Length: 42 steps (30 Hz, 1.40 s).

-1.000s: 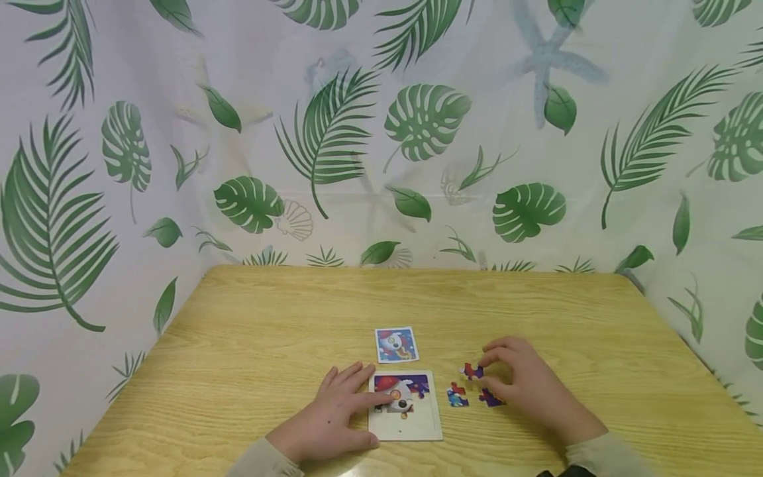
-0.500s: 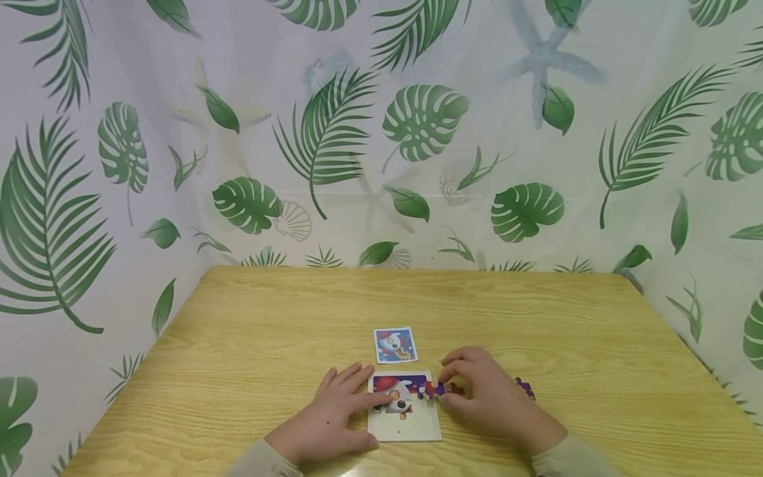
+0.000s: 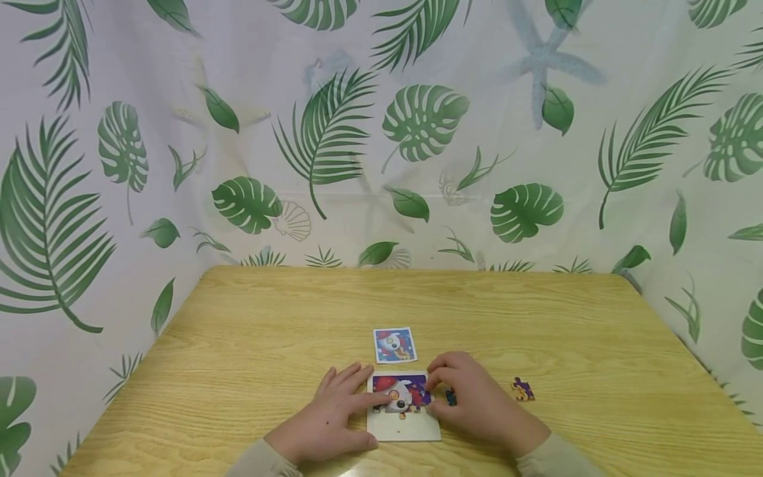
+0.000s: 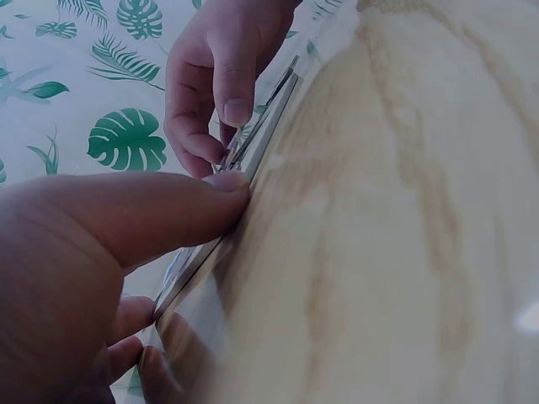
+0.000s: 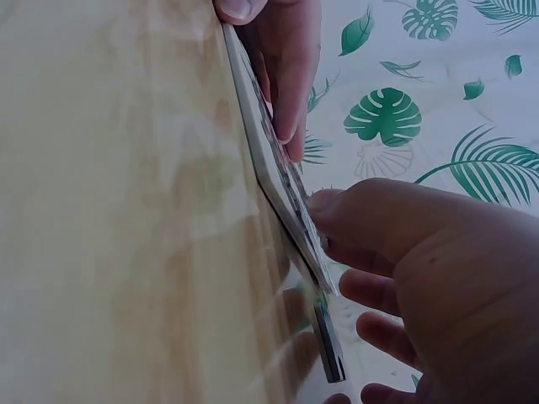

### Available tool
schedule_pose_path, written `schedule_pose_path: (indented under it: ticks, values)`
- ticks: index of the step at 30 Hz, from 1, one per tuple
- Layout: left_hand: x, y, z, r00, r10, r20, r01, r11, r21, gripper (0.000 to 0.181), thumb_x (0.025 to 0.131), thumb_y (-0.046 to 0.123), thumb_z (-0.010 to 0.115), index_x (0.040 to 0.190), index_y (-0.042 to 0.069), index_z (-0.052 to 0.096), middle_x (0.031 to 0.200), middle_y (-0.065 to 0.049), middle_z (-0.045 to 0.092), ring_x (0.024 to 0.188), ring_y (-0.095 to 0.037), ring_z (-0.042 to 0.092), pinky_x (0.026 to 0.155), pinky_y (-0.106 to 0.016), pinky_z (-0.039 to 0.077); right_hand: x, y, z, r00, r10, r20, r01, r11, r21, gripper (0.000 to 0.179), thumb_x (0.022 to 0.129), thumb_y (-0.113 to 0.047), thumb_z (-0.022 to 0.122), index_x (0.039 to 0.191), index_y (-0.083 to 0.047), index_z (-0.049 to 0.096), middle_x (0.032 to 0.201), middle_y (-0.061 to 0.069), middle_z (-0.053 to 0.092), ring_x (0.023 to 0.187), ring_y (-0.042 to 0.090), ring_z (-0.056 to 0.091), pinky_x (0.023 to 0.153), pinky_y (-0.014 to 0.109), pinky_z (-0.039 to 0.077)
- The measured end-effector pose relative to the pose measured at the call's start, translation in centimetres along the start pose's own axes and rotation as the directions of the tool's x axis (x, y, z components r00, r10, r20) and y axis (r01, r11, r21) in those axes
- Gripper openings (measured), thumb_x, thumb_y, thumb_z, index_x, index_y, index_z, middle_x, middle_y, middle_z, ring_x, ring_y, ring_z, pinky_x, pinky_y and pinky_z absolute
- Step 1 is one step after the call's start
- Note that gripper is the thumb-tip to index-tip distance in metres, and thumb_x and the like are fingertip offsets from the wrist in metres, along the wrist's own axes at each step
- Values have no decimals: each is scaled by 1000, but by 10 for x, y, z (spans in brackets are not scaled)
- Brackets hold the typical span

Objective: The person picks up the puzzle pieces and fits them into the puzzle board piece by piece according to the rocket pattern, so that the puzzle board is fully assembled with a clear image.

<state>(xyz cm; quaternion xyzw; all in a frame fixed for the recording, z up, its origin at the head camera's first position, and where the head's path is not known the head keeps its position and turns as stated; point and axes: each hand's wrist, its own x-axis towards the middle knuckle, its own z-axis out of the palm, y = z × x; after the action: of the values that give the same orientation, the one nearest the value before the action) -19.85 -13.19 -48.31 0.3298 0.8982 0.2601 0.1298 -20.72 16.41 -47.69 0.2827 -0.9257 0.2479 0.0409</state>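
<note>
A square jigsaw puzzle board (image 3: 407,429) lies on the table; its upper part is filled with pieces, its lower part bare cream. My left hand (image 3: 330,417) rests at its left side, fingers spread, index finger on the pictured pieces and thumb at the near left corner. My right hand (image 3: 477,401) pinches a red and purple puzzle piece (image 3: 422,395) at the board's right side, level with the filled rows. In the right wrist view, my right thumb (image 5: 324,204) is right at the board's edge. My fingers hide part of the piece.
A small picture card (image 3: 395,346) lies just beyond the board. One loose purple and orange puzzle piece (image 3: 522,389) lies right of my right hand, and another, dark blue piece (image 3: 451,396) is partly hidden under it. A leaf-patterned curtain (image 3: 357,132) hangs behind the wooden table (image 3: 286,318).
My right hand has carried the red and purple piece leftward from the loose pieces onto the board's right side. The purple and orange piece now lies farther right. My left hand has stayed in place.
</note>
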Motion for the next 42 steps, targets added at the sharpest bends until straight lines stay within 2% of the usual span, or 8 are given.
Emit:
schedule_pose_path:
  ticks: [15, 22, 26, 32, 42]
  values:
    - [0, -1, 1, 1000, 18, -3, -18, 1000, 0, 63, 90, 51, 68, 149, 46, 48, 167, -7, 19, 154, -32, 9, 117, -64, -2, 0, 0, 2, 999, 4, 35, -3, 1000, -10, 16, 85, -30, 81, 96, -25, 70, 119, -6, 59, 118, 19, 51, 105, 50, 43]
    - [0, 0, 1, 1000, 10, -3, -10, 1000, 2, 63, 90, 51, 69, 149, 46, 48, 167, -6, 20, 154, -31, 8, 118, -63, -2, -3, 0, 1, 999, -18, 39, 19, 1000, -25, 20, 86, -32, 79, 106, -31, 76, 125, -5, 58, 124, 22, 48, 108, 53, 39]
    - [1, 1, 1, 1000, 3, -3, -3, 1000, 6, 64, 89, 50, 69, 149, 43, 48, 167, -5, 19, 154, -31, 7, 118, -63, -3, -6, 1, 0, 997, -40, 64, 43, 998, -44, 25, 87, -34, 77, 112, -36, 77, 131, -4, 58, 131, 26, 44, 110, 57, 35]
    - [2, 0, 4, 1000, -6, -26, 7, 1000, 21, 71, 86, 51, 71, 152, 38, 47, 167, -3, 21, 154, -30, 9, 118, -62, -2, -9, 1, -3, 995, -80, 68, 83, 996, -46, 26, 89, -33, 76, 115, -34, 78, 135, 0, 59, 135, 33, 43, 109, 62, 33]
    - [-1, -1, 0, 998, -17, -60, 20, 999, 51, 77, 82, 54, 74, 152, 34, 48, 166, -3, 24, 154, -32, 12, 117, -64, -1, -9, 1, -3, 995, -54, 81, 58, 997, -51, 25, 90, -32, 75, 114, -35, 77, 138, 1, 58, 138, 33, 40, 112, 62, 30]
